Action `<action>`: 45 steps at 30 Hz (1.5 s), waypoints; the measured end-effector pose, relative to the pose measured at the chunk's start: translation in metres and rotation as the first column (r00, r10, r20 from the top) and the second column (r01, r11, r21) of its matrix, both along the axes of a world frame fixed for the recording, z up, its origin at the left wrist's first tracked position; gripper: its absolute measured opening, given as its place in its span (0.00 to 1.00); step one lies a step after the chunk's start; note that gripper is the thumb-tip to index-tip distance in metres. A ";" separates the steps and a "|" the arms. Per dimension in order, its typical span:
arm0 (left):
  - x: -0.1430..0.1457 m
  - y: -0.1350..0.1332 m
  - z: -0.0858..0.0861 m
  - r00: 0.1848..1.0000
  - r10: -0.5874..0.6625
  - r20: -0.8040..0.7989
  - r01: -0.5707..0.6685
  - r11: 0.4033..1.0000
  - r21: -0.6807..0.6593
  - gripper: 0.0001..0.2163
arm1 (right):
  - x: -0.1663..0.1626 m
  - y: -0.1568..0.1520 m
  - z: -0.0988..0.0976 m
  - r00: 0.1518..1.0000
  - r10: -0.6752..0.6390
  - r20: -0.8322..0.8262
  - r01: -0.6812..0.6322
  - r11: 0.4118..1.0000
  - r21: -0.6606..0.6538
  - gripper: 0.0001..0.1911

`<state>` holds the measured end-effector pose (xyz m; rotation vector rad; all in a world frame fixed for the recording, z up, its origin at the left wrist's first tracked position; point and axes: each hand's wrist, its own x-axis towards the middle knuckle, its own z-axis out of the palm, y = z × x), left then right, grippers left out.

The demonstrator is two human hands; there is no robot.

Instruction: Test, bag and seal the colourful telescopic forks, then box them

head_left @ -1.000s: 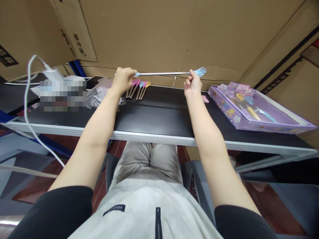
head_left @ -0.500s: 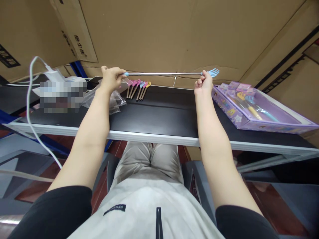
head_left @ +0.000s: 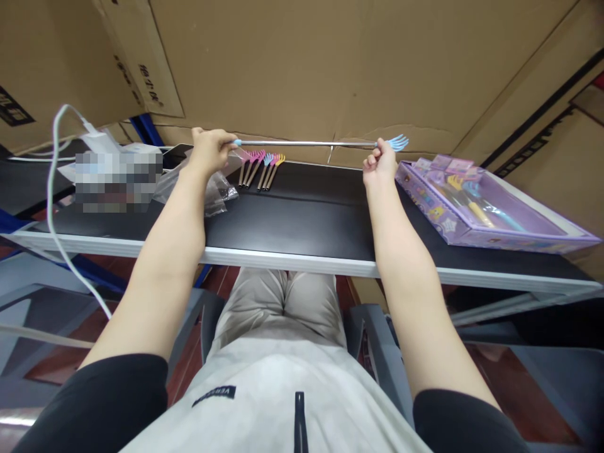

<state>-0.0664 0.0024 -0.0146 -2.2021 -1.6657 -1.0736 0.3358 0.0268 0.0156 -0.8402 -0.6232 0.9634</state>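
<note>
A telescopic back scratcher [head_left: 302,143] with a silver rod and a light-blue claw head stretches level between my hands, above the back edge of the black table [head_left: 292,226]. My left hand [head_left: 211,148] is closed on its blue handle end. Just below the claw, my right hand [head_left: 380,162] grips the other end, fingers curled round. Several short back scratchers [head_left: 262,171] with pink, blue and yellow claws and brown handles lie on the table, right of my left hand. A clear plastic bag [head_left: 214,195] lies partly behind my left forearm.
On the right stands an open purple display box [head_left: 495,214] holding a few wrapped scratchers. At left are a white cable [head_left: 51,182] with its plug and a blurred-out item [head_left: 117,182]. A cardboard wall [head_left: 292,69] closes off the back.
My right hand has moved slightly left and down, drawing the claw end closer, so the rod spans a little less. My left hand has hardly moved.
</note>
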 end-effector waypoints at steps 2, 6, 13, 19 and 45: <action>0.002 -0.003 0.003 1.000 0.019 -0.023 -0.020 0.999 -0.036 0.19 | -0.002 -0.003 0.000 1.000 0.005 -0.029 -0.005 1.000 -0.004 0.30; 0.004 -0.007 0.009 0.994 0.032 -0.106 -0.042 0.995 -0.086 0.17 | 0.002 -0.005 0.000 0.999 0.033 -0.013 -0.033 0.999 0.000 0.32; 0.032 -0.001 0.008 0.985 -0.132 -0.107 0.138 0.990 0.044 0.12 | -0.033 -0.028 0.004 0.990 0.135 -0.038 -0.136 0.989 -0.049 0.31; 0.091 -0.003 -0.001 0.953 -0.238 -0.187 0.258 0.962 0.086 0.08 | -0.104 -0.063 -0.009 0.946 0.318 -0.067 -0.322 0.944 -0.068 0.26; 0.100 -0.005 -0.014 0.956 -0.256 -0.146 0.273 0.956 0.110 0.09 | -0.105 -0.067 -0.018 0.941 0.331 0.066 -0.324 0.942 -0.092 0.33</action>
